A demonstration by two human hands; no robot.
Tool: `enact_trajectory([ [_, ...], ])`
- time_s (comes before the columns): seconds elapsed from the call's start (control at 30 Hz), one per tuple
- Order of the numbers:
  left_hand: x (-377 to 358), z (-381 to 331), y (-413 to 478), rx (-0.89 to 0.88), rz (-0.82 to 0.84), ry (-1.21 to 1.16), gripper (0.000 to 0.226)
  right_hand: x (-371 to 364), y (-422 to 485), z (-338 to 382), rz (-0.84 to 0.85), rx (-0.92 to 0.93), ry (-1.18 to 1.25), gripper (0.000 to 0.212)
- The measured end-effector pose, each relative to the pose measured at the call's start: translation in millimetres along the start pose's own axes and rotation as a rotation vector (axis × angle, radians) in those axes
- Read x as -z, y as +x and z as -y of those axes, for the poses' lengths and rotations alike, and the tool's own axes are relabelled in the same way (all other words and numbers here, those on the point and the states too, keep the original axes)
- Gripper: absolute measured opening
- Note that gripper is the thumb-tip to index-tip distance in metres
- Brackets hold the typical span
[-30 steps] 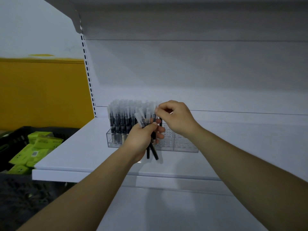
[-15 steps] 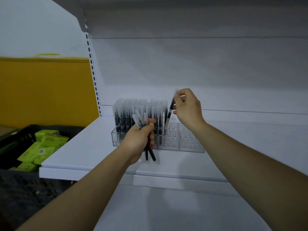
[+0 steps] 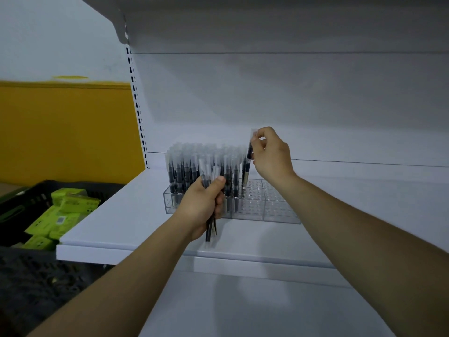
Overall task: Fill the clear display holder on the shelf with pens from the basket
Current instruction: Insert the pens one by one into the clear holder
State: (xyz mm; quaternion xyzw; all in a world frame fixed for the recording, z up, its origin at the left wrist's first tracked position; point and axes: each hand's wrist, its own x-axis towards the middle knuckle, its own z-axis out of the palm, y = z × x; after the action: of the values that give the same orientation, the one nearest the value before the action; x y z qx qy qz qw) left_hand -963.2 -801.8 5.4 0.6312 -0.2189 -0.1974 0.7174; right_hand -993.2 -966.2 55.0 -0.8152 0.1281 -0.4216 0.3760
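A clear display holder (image 3: 279, 210) stands on the white shelf (image 3: 126, 222). Its left part is packed with several upright black pens with frosted caps (image 3: 192, 164); its right part shows bare holes. My left hand (image 3: 201, 207) is closed around a small bunch of pens (image 3: 211, 229) in front of the holder, their tips pointing down. My right hand (image 3: 272, 154) pinches the cap end of a single pen (image 3: 246, 171), held nearly upright with its lower end at the holder's holes beside the filled rows.
A black basket (image 3: 29, 198) with green boxes (image 3: 65, 210) sits low at the left, beside a yellow wall. Another shelf board hangs overhead, and a lower shelf lies beneath my forearms.
My right hand drew one pen out of the bunch in my left hand, lifted it up and to the right, and brought it down toward the holder's bare holes.
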Motion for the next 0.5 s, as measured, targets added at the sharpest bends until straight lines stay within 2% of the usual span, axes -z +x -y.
enact_trajectory([
  [0.2,2,-4,-1,0.027,-0.017,-0.072,0.009,-5,-3,-12,0.020,-0.036,-0.013,0.021],
  [0.27,2,-6,-2,0.030,-0.009,-0.127,0.015,-9,-7,-18,0.069,-0.052,-0.044,0.019],
  [0.37,1,-6,-2,-0.012,-0.010,-0.075,0.021,-14,-15,-24,0.108,-0.074,-0.108,0.020],
  [0.5,-1,-2,-1,-0.050,-0.012,0.006,0.015,-13,-16,-21,0.127,-0.114,-0.134,0.021],
])
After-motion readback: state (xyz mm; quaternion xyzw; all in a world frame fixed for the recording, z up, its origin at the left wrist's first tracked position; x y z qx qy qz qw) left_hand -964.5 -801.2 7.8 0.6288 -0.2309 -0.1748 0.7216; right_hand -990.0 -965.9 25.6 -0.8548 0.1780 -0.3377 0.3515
